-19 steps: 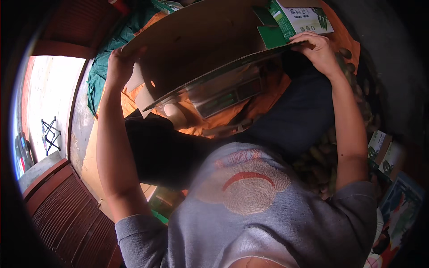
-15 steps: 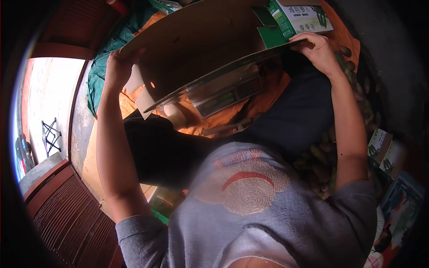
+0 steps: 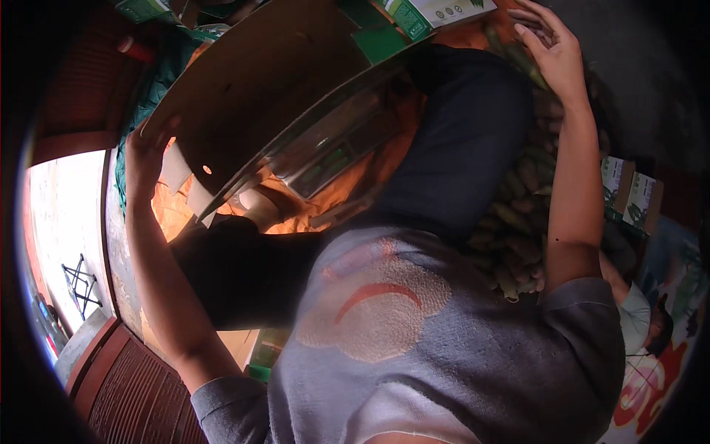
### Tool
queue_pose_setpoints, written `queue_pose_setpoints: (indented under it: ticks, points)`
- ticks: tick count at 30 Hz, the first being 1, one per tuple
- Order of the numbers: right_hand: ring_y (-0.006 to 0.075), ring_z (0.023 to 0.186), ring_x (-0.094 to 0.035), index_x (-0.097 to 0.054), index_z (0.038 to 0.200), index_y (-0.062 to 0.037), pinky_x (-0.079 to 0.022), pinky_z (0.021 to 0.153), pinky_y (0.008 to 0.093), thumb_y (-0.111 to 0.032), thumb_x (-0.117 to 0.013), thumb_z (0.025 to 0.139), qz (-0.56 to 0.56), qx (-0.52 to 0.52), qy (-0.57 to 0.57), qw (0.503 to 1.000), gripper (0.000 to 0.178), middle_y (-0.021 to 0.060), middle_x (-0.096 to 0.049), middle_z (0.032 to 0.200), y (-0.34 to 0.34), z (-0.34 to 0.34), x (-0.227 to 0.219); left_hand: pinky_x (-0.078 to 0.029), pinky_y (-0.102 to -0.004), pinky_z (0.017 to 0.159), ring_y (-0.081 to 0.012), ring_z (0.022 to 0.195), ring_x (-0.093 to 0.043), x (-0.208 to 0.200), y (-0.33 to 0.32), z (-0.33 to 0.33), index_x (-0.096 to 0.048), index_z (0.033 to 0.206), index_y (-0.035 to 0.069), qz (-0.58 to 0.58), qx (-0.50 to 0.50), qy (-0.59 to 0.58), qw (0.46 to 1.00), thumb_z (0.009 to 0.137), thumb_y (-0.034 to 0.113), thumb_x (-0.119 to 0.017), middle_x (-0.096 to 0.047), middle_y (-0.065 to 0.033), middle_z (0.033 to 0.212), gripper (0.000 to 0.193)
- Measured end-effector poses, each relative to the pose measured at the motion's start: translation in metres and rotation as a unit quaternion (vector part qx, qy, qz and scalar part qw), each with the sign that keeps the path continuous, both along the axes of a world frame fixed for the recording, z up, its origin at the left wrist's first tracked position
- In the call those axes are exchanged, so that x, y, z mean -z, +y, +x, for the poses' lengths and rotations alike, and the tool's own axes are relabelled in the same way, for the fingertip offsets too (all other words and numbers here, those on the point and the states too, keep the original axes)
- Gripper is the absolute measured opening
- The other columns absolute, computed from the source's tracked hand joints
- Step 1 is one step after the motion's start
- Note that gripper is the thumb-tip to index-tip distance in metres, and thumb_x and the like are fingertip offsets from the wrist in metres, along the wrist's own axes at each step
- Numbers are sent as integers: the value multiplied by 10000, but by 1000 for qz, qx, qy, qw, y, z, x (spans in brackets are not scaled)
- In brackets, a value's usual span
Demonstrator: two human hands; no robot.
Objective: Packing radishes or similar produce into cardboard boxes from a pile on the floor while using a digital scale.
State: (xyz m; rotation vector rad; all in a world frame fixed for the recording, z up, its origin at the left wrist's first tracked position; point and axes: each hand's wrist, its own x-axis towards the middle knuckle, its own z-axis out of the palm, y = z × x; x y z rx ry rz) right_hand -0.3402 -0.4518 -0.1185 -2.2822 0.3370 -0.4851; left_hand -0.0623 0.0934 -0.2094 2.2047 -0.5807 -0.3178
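A large open cardboard box (image 3: pixel 251 81) lies tilted above my legs, its plain brown inside facing me. My left hand (image 3: pixel 146 152) is closed on the box's left edge, thumb on the inside; the other fingers are mostly hidden behind the board. Off the box, my right hand (image 3: pixel 558 59) is raised at the upper right with nothing in it, thumb apart from the fingers. Beneath that hand spreads a heap of greenish-brown, elongated vegetables (image 3: pixel 521 192). A green flap (image 3: pixel 381 44) shows at the box's right end.
Behind the box's near edge, a flat device with a green-lit display (image 3: pixel 333 159) sits on orange sheeting (image 3: pixel 377 159). A white-and-green printed carton (image 3: pixel 444 13) stands at the top. More cartons (image 3: pixel 632 194) and another person's sleeve (image 3: pixel 634 318) are at the right. Louvred wood (image 3: pixel 140 392) is lower left.
My right hand has let go of the box's right edge and moved up and outward over the vegetables. The left hand still holds the box. The whole view has shifted; another person now shows at right.
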Motion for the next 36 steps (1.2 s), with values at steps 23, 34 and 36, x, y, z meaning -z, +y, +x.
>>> queue_pose_setpoints:
  ticks: [23,34,36]
  points:
    - [356,1189,-617,-602,1304,-50,-509,961,413,-187,-708,813,21,92,546,833,520,213,-658,1241,-19,-413,371,-464,-464,1115,-353,1320,-537,-9,20,-26,-520,1384,-31,-236,-367,3,900,1057,180,-322,-562,-211,1402,436]
    - [245,1389,-411,-406,1476,-151,-403,1077,390,-317,-817,737,-227,-69,690,683,862,93,-448,1468,110,-429,401,-436,-430,1131,-325,1359,-496,25,62,3,-490,1417,29,-291,-387,51,874,1071,257,-345,-531,-172,1449,439]
    - [243,1388,-411,-461,1430,-159,-396,1080,401,-374,-827,721,-258,-42,675,690,827,67,-454,1468,115,-446,413,-451,-429,1125,-331,1373,-480,29,61,10,-464,1426,-2,-300,-371,44,878,1073,255,-371,-526,-197,1444,446]
